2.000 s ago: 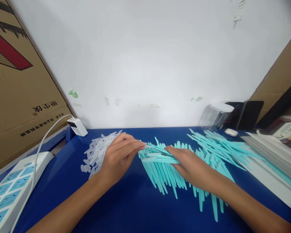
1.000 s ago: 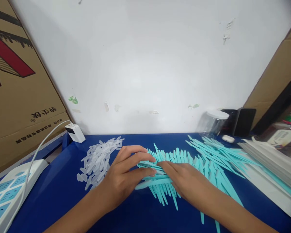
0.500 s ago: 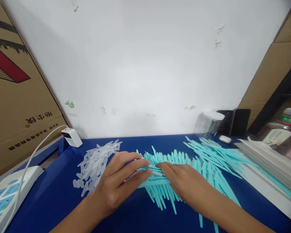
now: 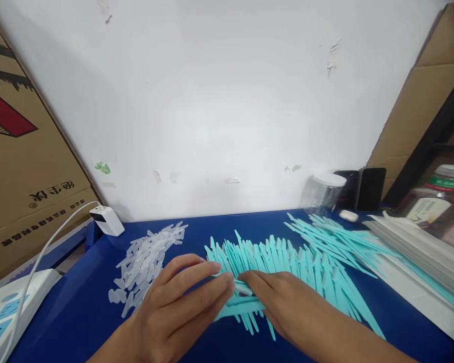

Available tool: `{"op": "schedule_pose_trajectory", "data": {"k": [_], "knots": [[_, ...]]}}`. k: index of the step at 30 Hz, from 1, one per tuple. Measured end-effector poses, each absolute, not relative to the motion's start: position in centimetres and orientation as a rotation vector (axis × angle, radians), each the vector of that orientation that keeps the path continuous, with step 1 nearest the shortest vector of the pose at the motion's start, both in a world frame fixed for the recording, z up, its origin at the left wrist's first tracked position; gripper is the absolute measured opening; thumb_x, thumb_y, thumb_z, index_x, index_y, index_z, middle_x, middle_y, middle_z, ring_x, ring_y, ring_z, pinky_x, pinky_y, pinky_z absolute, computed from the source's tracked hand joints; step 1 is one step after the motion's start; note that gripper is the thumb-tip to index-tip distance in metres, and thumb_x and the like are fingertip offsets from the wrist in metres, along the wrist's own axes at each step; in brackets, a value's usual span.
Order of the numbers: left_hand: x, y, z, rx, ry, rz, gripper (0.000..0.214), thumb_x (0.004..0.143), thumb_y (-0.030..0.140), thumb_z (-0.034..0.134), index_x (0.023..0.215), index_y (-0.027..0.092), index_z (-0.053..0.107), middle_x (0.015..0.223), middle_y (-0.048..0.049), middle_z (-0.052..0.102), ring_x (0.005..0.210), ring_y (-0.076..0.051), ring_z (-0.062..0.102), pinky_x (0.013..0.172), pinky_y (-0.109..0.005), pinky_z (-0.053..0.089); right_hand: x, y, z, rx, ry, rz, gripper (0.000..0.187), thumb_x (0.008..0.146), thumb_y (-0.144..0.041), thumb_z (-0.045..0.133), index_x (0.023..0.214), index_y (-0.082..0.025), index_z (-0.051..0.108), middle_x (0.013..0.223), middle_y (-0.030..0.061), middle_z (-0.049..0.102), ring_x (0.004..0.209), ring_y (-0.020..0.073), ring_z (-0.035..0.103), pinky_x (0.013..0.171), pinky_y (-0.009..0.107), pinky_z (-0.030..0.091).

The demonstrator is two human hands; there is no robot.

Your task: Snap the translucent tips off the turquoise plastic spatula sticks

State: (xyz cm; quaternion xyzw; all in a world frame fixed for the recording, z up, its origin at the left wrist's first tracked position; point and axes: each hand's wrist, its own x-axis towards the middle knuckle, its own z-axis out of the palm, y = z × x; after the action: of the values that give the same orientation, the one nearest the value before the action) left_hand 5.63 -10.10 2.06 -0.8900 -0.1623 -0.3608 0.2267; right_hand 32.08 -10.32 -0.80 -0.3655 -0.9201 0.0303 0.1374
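Both my hands meet over a spread of turquoise plastic sticks [image 4: 287,262] on the blue table [image 4: 79,307]. My left hand [image 4: 177,312] has its fingers drawn together, pinching a small clear cap [image 4: 243,289] at the tip of one stick. My right hand [image 4: 283,305] lies on the sticks with its fingers closed on that same turquoise stick [image 4: 238,304]. A heap of clear plastic caps [image 4: 146,259] lies just left of my left hand.
A second fan of turquoise sticks [image 4: 333,234] lies at the back right, beside stacked white sheets [image 4: 419,252]. A clear jar [image 4: 323,194], two phones [image 4: 371,189] and a bottle [image 4: 439,201] stand at the back right. A white charger [image 4: 106,221], power strip [image 4: 7,307] and cardboard box [image 4: 18,166] sit left.
Both hands have drawn nearer to me and lower in view. The left hand left the cap heap and closed with the right hand on one stick.
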Motion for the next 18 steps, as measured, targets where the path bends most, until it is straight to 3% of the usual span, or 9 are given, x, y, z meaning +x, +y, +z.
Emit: {"op": "schedule_pose_trajectory", "data": {"k": [6,10,14,18], "knots": [[5.9,-10.1,2.2,-2.563,-0.390,-1.074,0.032,0.100,-0.001,0.057,0.126,0.008,0.072,0.117,-0.0083,0.080,0.116,-0.021,0.067,0.100,-0.038,0.055,32.1,-10.4,-1.1,-1.037,-2.639,0.099,0.045,0.082,0.005,0.050,0.119,-0.021,0.054,0.094,0.0024,0.070,0.068,0.0168,0.062,0.058,0.028,0.030],[6.0,-9.5,1.9,-2.518,-0.383,-1.060,0.031,0.100,0.000,0.057,0.127,0.006,0.072,0.123,-0.0107,0.078,0.121,-0.024,0.063,0.102,-0.041,0.051,32.2,-9.6,-1.1,-1.071,-2.639,0.049,0.047,0.079,0.007,0.049,0.116,-0.021,0.056,0.100,0.0045,0.072,0.074,0.0183,0.066,0.061,0.027,0.036],[5.7,-8.2,2.1,-2.348,-0.490,-1.069,0.035,0.097,0.004,0.065,0.130,0.011,0.073,0.131,-0.0126,0.074,0.123,-0.029,0.063,0.101,-0.045,0.052,33.2,-8.0,-0.5,-1.195,-2.577,-0.040,0.055,0.076,0.009,0.049,0.121,-0.021,0.057,0.100,0.0059,0.073,0.076,0.0208,0.068,0.060,0.027,0.037],[4.8,-6.2,3.2,-2.139,-0.713,-1.178,0.045,0.086,0.003,0.079,0.127,0.020,0.074,0.120,-0.0098,0.078,0.111,-0.027,0.068,0.098,-0.044,0.054,35.0,-6.1,-0.1,-1.260,-2.460,0.016,0.051,0.082,0.005,0.052,0.126,-0.020,0.056,0.103,0.0080,0.073,0.077,0.0228,0.069,0.059,0.027,0.039]]}}
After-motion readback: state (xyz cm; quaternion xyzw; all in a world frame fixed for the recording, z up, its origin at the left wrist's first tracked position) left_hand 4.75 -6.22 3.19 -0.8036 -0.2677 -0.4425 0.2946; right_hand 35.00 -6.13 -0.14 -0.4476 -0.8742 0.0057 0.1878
